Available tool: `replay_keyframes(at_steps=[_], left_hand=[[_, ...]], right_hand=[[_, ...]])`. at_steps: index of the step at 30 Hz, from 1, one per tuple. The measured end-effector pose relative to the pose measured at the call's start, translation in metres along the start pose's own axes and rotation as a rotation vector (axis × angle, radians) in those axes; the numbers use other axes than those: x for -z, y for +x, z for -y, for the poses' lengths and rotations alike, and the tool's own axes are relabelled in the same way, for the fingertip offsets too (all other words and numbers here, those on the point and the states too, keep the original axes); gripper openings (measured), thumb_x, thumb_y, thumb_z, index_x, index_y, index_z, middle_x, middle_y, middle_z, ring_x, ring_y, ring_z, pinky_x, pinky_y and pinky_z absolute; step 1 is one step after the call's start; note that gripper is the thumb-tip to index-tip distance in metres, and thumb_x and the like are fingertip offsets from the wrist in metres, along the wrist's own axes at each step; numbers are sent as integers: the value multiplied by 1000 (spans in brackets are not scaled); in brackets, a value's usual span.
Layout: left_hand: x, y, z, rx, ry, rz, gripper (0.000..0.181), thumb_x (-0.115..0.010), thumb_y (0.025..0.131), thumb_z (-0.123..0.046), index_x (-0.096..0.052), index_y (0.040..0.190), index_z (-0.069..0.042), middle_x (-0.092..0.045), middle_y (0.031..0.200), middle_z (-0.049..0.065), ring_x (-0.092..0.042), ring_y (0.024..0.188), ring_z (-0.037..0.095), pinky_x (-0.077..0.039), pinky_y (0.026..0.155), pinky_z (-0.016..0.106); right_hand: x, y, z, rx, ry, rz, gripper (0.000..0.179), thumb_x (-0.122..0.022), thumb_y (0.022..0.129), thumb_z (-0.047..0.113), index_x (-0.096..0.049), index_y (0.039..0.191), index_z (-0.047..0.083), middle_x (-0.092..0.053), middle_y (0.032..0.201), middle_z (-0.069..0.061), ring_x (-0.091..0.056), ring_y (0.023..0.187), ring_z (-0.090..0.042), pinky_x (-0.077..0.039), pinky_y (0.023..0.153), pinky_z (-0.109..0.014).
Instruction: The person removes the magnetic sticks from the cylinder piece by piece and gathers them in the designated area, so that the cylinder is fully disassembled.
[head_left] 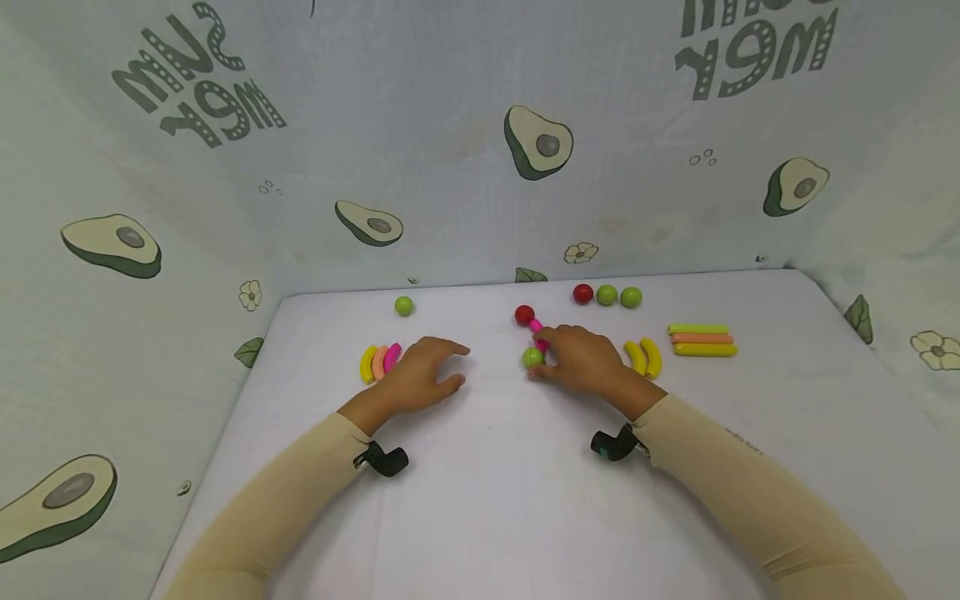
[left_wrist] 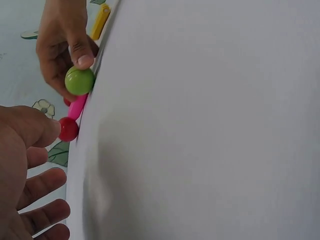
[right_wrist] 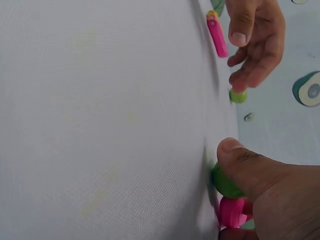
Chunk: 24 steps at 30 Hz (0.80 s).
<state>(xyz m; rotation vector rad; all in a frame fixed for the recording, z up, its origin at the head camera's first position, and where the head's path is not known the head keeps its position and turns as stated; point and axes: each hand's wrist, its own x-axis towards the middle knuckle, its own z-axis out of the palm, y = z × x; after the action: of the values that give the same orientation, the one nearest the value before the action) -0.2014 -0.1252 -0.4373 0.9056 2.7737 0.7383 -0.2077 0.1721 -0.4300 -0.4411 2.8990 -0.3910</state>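
Observation:
My right hand (head_left: 581, 360) grips a green ball (head_left: 532, 358), the thumb on its near side and the fingers curled beyond it. A pink stick (head_left: 536, 326) runs from that ball toward a red ball (head_left: 524, 315), partly hidden by the right fingers. In the left wrist view the green ball (left_wrist: 79, 81), pink stick (left_wrist: 77, 106) and red ball (left_wrist: 68, 129) form a row. My left hand (head_left: 423, 375) hovers to the left with fingers spread and nothing between them. Beside it lie curved yellow, orange and pink pieces (head_left: 379, 363).
A single green ball (head_left: 403, 305) lies at the back left. Toward the back stand a red ball (head_left: 582, 293) and two green balls (head_left: 618, 296). Two yellow curved pieces (head_left: 643, 357) lie right of my right hand, then straight coloured sticks (head_left: 702, 339). Patterned cloth (head_left: 465, 125) hangs behind.

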Motion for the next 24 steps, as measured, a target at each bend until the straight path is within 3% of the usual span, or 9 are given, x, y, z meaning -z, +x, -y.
replay_keyframes(at_steps=[6, 12, 17, 24], left_hand=[[-20, 12, -10, -31, 27, 12, 46, -70, 98, -30, -62, 139, -13, -63, 137, 2, -50, 133, 24, -34, 115, 43], [-31, 24, -23, -61, 49, 9, 50, -70, 98, -34, -59, 142, -13, -65, 132, 0, -53, 128, 22, -39, 111, 40], [-38, 34, -31, -48, 67, 6, 52, -69, 99, -37, -57, 145, -14, -66, 129, -2, -54, 126, 19, -40, 110, 37], [-46, 45, -39, -58, 53, -28, 51, -70, 99, -36, -59, 144, -13, -68, 125, -2, -56, 121, 19, -43, 107, 35]], right_hand=[[0, -1, 1, 1, -7, -4, 78, -85, 79, 54, -60, 140, 12, -66, 111, -8, -61, 101, -27, -57, 78, -46], [2, -2, -4, 40, -6, 11, 73, -88, 78, 49, -63, 136, 14, -66, 129, -11, -59, 117, -33, -54, 89, -55], [6, -3, -10, 51, 7, 42, 76, -86, 82, 39, -55, 146, 12, -60, 139, -14, -56, 126, -35, -50, 97, -59], [11, -2, -15, 69, 45, 30, 61, -74, 93, 28, -53, 148, 12, -56, 147, -14, -51, 135, -37, -44, 104, -61]])
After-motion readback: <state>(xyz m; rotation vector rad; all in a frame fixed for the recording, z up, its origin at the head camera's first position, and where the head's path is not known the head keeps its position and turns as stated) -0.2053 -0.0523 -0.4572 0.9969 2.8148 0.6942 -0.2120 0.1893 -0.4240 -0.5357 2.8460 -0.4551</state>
